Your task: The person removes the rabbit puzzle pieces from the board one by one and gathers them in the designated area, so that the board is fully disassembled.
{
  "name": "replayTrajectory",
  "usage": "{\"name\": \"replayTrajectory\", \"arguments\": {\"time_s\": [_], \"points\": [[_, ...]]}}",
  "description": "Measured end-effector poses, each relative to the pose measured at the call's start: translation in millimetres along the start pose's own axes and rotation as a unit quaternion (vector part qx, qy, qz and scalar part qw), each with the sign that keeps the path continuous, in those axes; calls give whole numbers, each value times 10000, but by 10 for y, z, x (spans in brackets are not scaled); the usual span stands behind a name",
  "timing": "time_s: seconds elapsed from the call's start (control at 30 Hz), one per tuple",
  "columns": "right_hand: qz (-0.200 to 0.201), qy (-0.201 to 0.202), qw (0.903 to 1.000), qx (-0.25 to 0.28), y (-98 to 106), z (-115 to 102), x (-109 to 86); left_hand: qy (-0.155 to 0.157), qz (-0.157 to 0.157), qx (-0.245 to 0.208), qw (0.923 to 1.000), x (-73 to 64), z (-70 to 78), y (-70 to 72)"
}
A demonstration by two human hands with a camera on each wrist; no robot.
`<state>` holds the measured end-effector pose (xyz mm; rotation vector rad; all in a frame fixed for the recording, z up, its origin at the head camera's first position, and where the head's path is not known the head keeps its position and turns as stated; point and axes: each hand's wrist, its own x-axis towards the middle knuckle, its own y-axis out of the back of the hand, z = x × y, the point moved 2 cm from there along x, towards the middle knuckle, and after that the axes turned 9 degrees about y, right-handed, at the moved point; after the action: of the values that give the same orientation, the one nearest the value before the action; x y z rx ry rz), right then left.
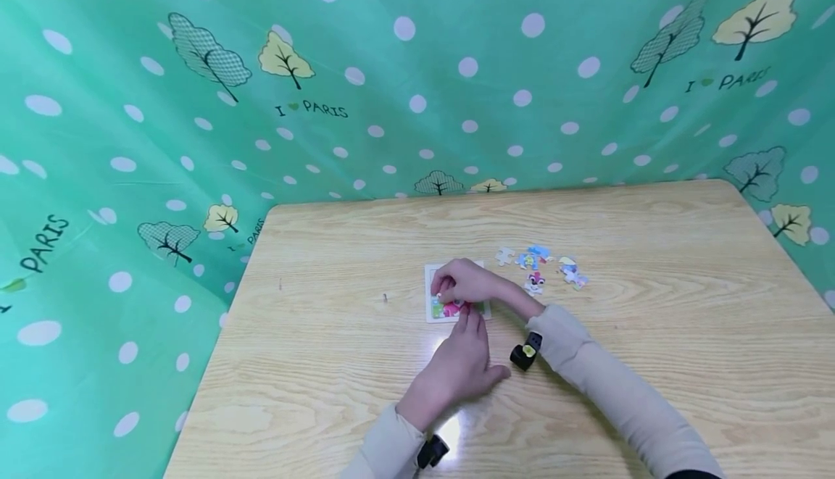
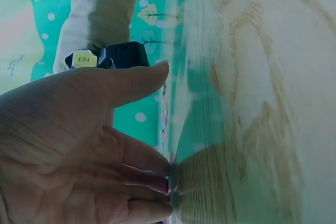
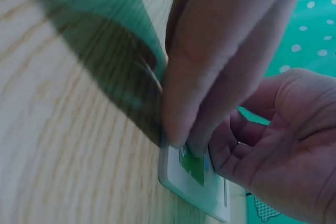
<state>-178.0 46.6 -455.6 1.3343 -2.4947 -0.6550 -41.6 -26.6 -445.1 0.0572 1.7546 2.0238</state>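
A white-framed jigsaw puzzle tray (image 1: 428,312) lies on the table, with pink and green picture parts showing. Over its upper part bends my right hand (image 1: 464,280), fingers curled down and thumb near the fingertips. Whether a piece is pinched there is hidden. From the near side my left hand (image 1: 459,363) reaches in with fairly straight fingers, their tips touching the tray's front part, thumb held out sideways. In the right wrist view, the left fingers (image 3: 210,61) come down at the tray's edge beside the curled right hand (image 3: 294,145), above a green picture part (image 3: 192,167).
Several loose jigsaw pieces (image 1: 534,283) lie right of the tray, some overlapping. A small dark speck (image 1: 385,297) is on the wooden table (image 1: 313,363) to the left. Behind hangs a green dotted curtain (image 1: 417,51). The right forearm (image 1: 613,385) crosses the table's near right side.
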Motion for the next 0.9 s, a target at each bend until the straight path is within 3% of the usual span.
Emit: {"name": "replayTrajectory", "arguments": {"time_s": [0.1,0.23,0.43,0.6,0.73,0.9], "points": [[-133,153,9998,68,21,18,1,-46,-8,-111,9999,3,-13,-5],[-288,97,9995,87,40,14,15,-156,109,110,9998,-6,-1,-11],[-280,-146,9973,-661,-56,-134,59,-160,131,-71,9998,-3,-17,-8],[-296,-222,9953,-890,-71,-215,56,-320,409,70,9986,0,-15,-4],[-302,-225,9984,-431,-3,-210,20,-173,243,-85,9995,-3,-13,-3],[-25,-354,9977,570,18,-87,-17,-65,133,-179,9997,10,-17,-11]]}}
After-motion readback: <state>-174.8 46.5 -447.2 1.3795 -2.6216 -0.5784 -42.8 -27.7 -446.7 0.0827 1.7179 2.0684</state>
